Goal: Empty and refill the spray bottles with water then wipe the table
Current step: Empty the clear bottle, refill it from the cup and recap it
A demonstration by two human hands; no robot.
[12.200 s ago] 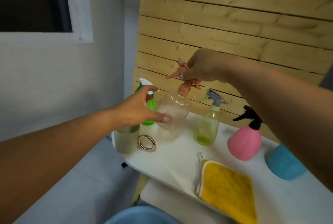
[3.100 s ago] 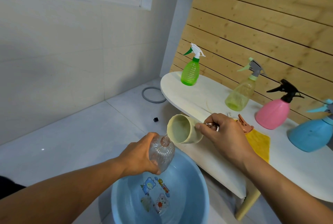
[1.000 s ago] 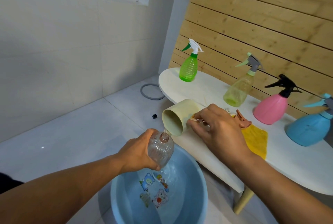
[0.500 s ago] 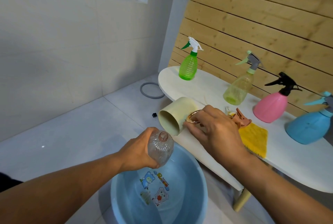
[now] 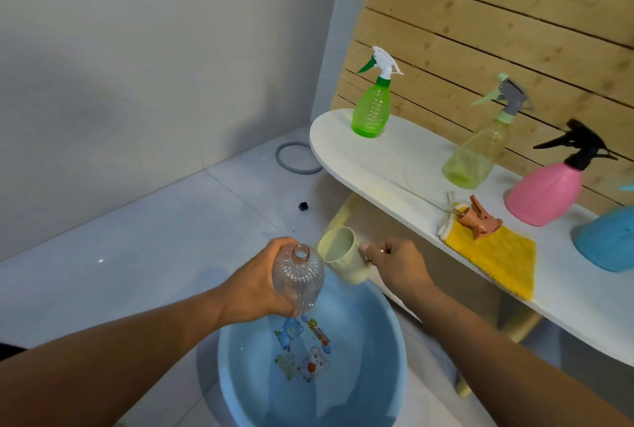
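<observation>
My left hand (image 5: 255, 284) grips a clear ribbed bottle (image 5: 298, 280) without its spray head, neck up and tilted, above the blue basin (image 5: 391, 334) on the floor. Beside it my right hand (image 5: 394, 263) holds a cream cup (image 5: 343, 256) by its handle, mouth facing the bottle, lowered to the basin's far rim. The bottle's peach spray head (image 5: 478, 219) lies on the yellow cloth (image 5: 494, 256) on the white table (image 5: 387, 165). Green (image 5: 372, 107), pale yellow (image 5: 475, 155), pink (image 5: 545, 190) and blue (image 5: 607, 241) spray bottles stand on the table.
A wooden slat wall backs the table. On the tiled floor lie a grey ring (image 5: 296, 158) and a small black cube (image 5: 303, 206). The basin shows cartoon stickers under shallow water. A cream table leg (image 5: 338, 217) stands just behind the cup.
My right hand has lowered the cup from table height to the basin's rim. My left hand has tilted the bottle more upright. The view has shifted right and down.
</observation>
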